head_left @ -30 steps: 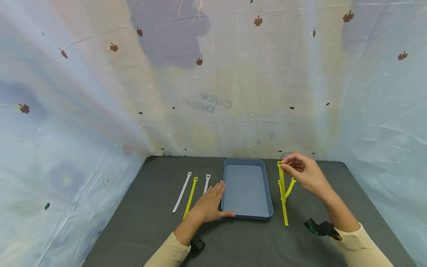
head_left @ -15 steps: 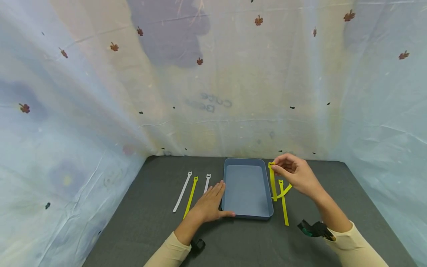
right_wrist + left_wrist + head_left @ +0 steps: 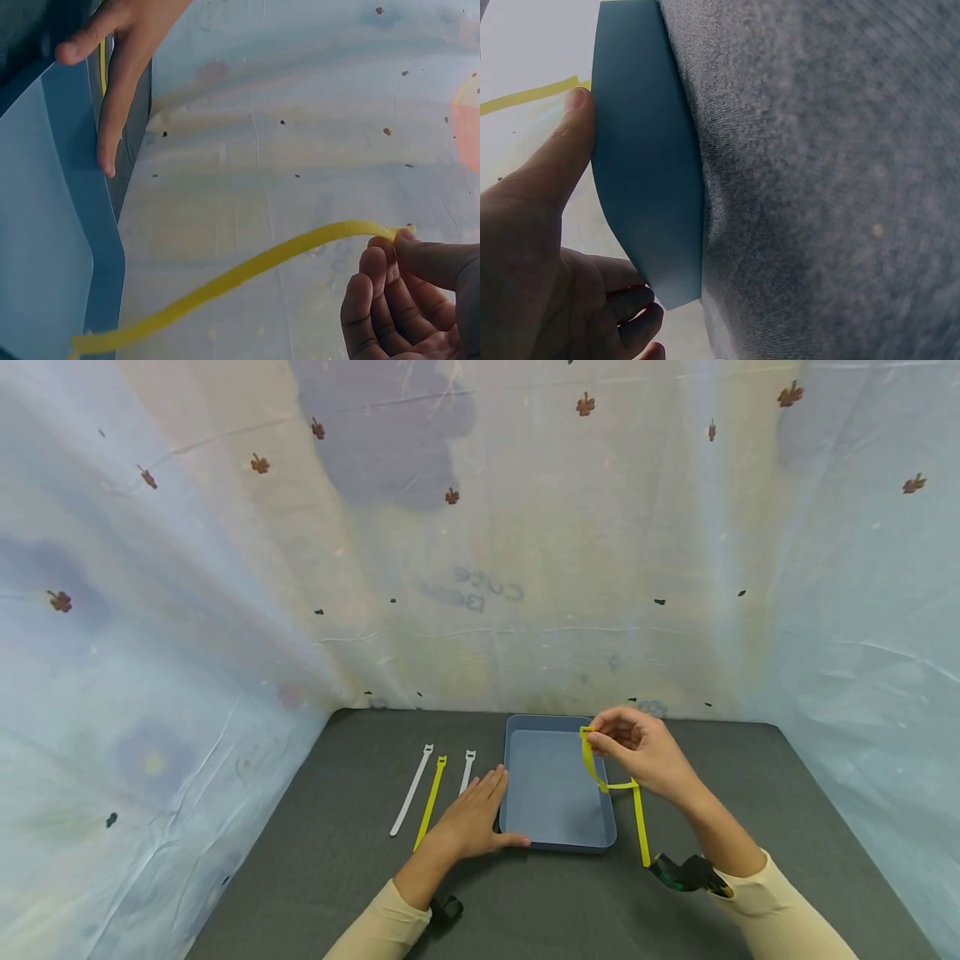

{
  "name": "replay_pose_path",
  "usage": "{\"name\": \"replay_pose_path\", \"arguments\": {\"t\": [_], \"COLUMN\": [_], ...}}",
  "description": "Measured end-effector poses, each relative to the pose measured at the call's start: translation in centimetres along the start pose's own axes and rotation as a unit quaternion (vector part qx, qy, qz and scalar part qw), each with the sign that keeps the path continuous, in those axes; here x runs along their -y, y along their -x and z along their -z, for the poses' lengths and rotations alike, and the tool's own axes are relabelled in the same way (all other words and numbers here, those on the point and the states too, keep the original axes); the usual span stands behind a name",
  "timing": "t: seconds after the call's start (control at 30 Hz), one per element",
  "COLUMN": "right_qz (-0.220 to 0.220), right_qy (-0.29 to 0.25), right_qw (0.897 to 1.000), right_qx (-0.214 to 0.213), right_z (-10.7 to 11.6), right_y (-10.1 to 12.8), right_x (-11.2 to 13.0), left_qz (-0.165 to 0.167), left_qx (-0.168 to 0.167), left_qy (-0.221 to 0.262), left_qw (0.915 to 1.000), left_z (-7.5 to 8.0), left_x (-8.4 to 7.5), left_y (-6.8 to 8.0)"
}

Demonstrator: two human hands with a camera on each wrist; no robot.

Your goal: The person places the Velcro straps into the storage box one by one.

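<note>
The right hand (image 3: 637, 749) pinches a yellow strap (image 3: 587, 757) at its head, above the right part of the blue tray (image 3: 553, 797). The strap curves down to a yellow strip (image 3: 621, 786) at the tray's right rim; whether they join, I cannot tell. The left hand (image 3: 468, 823), fingers straight and thumb spread apart, touches the tray's left side. Left on the worktop (image 3: 337, 860) lie two white straps (image 3: 411, 790).

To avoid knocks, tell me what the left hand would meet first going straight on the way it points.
Likely the tray: the left hand slants toward its left side, and the fingers seem to touch it, though depth is unclear.
</note>
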State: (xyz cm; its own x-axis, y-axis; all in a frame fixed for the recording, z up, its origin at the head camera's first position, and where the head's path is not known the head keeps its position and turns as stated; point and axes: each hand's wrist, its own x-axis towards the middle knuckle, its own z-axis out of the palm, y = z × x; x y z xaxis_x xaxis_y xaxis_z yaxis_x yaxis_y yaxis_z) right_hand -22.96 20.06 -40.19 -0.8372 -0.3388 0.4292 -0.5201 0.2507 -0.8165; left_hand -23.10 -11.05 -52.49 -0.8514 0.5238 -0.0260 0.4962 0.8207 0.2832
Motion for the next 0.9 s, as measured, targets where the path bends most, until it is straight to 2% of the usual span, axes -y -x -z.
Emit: {"name": "replay_pose_path", "arguments": {"t": [0.23, 0.67, 0.9], "right_qz": [0.008, 0.007, 0.0], "right_qy": [-0.019, -0.069, -0.087], "right_qw": [1.0, 0.997, 0.996], "right_qx": [0.011, 0.027, 0.029], "right_z": [-1.4, -3.5, -4.3], "right_y": [-0.6, -2.2, -2.6], "right_x": [0.2, 0.3, 1.1], "left_qz": [-0.006, 0.007, 0.002], "left_qx": [-0.005, 0.007, 0.007], "left_qy": [0.002, -0.001, -0.001], "left_qw": [1.0, 0.9999, 1.0], "left_z": [0.1, 0.0, -0.1], "left_x": [-0.1, 0.1, 0.2], "left_y": [0.0, -0.1, -0.1]}}
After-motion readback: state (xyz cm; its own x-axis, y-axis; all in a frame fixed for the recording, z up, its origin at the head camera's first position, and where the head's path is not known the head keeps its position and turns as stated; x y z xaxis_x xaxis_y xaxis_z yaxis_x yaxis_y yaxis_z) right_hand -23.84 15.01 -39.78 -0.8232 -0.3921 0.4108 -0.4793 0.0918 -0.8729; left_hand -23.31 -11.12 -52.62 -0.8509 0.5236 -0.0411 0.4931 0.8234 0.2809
